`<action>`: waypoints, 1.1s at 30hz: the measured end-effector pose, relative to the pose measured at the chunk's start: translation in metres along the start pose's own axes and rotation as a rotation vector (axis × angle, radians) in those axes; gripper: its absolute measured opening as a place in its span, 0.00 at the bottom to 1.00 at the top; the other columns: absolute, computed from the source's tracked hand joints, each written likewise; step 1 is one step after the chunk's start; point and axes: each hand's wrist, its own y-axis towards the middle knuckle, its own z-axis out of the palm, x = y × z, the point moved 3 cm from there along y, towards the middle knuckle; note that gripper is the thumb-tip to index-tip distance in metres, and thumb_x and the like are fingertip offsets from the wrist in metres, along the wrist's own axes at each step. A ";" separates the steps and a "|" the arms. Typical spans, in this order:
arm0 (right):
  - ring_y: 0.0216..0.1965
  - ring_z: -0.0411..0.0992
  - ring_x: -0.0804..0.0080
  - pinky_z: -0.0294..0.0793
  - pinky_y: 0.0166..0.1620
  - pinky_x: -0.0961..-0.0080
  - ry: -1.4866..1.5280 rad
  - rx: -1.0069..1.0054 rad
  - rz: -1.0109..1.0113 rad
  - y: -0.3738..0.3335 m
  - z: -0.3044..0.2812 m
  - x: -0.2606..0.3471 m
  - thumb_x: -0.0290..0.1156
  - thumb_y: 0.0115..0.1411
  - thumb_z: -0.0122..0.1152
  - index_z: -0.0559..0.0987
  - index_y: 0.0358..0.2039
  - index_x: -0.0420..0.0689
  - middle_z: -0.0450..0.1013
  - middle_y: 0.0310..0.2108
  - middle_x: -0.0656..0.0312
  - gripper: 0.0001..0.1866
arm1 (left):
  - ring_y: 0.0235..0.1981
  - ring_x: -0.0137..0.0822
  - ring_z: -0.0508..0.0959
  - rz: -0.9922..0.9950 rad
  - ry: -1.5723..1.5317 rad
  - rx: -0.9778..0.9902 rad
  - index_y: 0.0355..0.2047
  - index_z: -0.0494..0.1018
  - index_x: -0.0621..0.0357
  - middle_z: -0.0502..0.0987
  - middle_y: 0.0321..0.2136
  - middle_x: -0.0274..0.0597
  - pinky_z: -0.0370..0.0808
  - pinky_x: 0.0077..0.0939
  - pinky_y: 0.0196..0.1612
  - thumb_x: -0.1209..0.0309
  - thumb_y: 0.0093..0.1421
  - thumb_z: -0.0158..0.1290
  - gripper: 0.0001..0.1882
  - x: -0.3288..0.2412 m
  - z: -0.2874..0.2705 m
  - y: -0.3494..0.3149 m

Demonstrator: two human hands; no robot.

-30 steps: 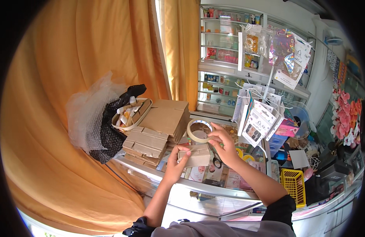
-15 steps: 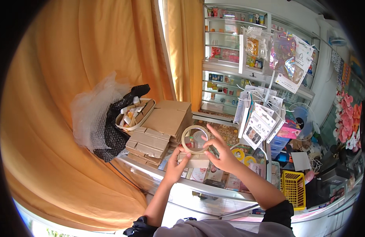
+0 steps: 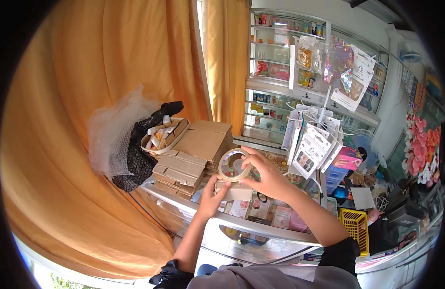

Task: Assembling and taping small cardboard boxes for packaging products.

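Note:
A wide roll of pale tape (image 3: 221, 166) is held up over the glass counter, its open ring facing me. My right hand (image 3: 267, 179) grips the roll's right side, fingers curled over the rim and into the ring. At the lower left edge of the roll, my left hand (image 3: 210, 200) pinches with thumb and fingertips. Just below the roll is a small cream box (image 3: 240, 194); whether the left thumb also touches it I cannot tell. Flattened brown cardboard boxes (image 3: 179, 167) are stacked left of my hands.
A basket of small bottles (image 3: 165, 149) sits beside the cardboard, with black bubble wrap (image 3: 138, 166) further left. On the right stand a rack of hanging packets (image 3: 311, 151) and a yellow basket (image 3: 355, 229). Packaged goods (image 3: 260, 210) show beneath the counter glass (image 3: 222, 212).
My right index finger, raised and apart before, has come down onto the roll's rim. The roll has shifted slightly up and to the left.

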 end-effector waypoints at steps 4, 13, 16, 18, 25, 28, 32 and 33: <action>0.58 0.64 0.56 0.64 0.57 0.66 0.015 -0.099 -0.072 -0.003 0.003 0.003 0.23 0.48 0.67 0.68 0.37 0.44 0.55 0.62 0.52 0.19 | 0.42 0.24 0.70 0.017 0.010 0.014 0.40 0.70 0.60 0.74 0.37 0.34 0.65 0.19 0.47 0.69 0.61 0.52 0.10 -0.002 0.000 -0.001; 0.60 0.59 0.54 0.60 0.59 0.63 0.058 -0.159 -0.083 -0.012 0.005 -0.004 0.23 0.46 0.68 0.67 0.38 0.44 0.55 0.61 0.51 0.21 | 0.44 0.25 0.68 0.008 0.043 0.008 0.42 0.69 0.60 0.73 0.39 0.36 0.64 0.20 0.49 0.69 0.62 0.50 0.11 0.000 -0.001 -0.001; 0.59 0.59 0.52 0.59 0.58 0.63 0.048 -0.153 -0.125 -0.012 0.010 -0.010 0.25 0.46 0.69 0.66 0.36 0.44 0.54 0.61 0.49 0.21 | 0.45 0.25 0.68 -0.032 -0.032 0.026 0.43 0.68 0.60 0.72 0.40 0.37 0.63 0.21 0.50 0.69 0.63 0.49 0.11 0.000 -0.001 -0.003; 0.59 0.59 0.51 0.60 0.58 0.63 0.030 -0.145 -0.125 -0.014 0.010 -0.011 0.26 0.46 0.69 0.65 0.35 0.44 0.52 0.62 0.48 0.21 | 0.45 0.26 0.68 -0.028 -0.036 0.046 0.44 0.68 0.61 0.72 0.41 0.38 0.62 0.22 0.51 0.69 0.62 0.49 0.12 -0.003 0.000 -0.002; 0.59 0.59 0.49 0.63 0.54 0.64 0.016 -0.098 -0.211 -0.013 0.018 -0.007 0.30 0.46 0.70 0.63 0.31 0.44 0.51 0.62 0.44 0.21 | 0.49 0.31 0.68 0.094 0.036 0.095 0.44 0.67 0.60 0.71 0.44 0.40 0.61 0.25 0.54 0.70 0.58 0.54 0.15 -0.007 -0.002 -0.005; 0.60 0.56 0.47 0.61 0.56 0.62 0.030 -0.056 -0.148 -0.015 0.019 -0.016 0.30 0.46 0.70 0.63 0.34 0.45 0.51 0.61 0.44 0.23 | 0.50 0.32 0.68 0.046 0.013 0.104 0.44 0.67 0.59 0.71 0.43 0.40 0.60 0.27 0.55 0.71 0.57 0.55 0.15 -0.007 0.000 -0.004; 0.62 0.53 0.46 0.57 0.59 0.60 -0.011 -0.110 -0.222 -0.014 0.012 -0.014 0.30 0.45 0.71 0.63 0.40 0.45 0.51 0.61 0.44 0.27 | 0.50 0.32 0.67 0.058 0.037 0.125 0.44 0.67 0.59 0.70 0.43 0.40 0.59 0.27 0.56 0.71 0.57 0.55 0.15 -0.010 0.005 -0.003; 0.62 0.52 0.45 0.56 0.60 0.59 -0.032 -0.091 -0.236 -0.013 0.012 -0.012 0.29 0.45 0.70 0.62 0.44 0.46 0.51 0.61 0.44 0.30 | 0.50 0.32 0.67 0.070 0.043 0.121 0.44 0.67 0.59 0.70 0.43 0.40 0.59 0.27 0.56 0.70 0.57 0.54 0.15 -0.010 0.003 -0.004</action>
